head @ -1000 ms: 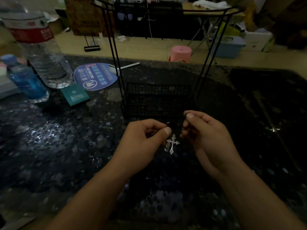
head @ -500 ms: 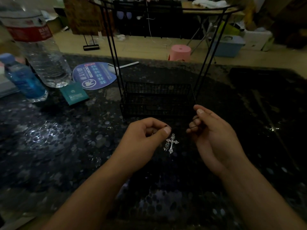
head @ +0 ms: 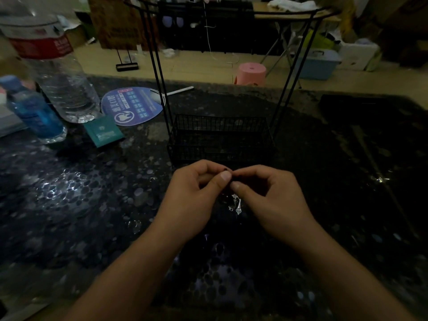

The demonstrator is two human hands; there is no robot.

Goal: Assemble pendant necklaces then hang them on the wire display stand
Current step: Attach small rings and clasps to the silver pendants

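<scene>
The right hand has closed back in to meet the left hand, both seemingly pinching a dark cord, the silver cross pendant dangling lengthwise just below their fingertips.

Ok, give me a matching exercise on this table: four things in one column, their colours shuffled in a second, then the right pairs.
Things:
1. cross pendant
2. small bottle
3. wire display stand
4. stool

Colours:
A. pink
B. black
C. silver
D. blue

Pairs: 1-C, 2-D, 3-B, 4-A
</scene>
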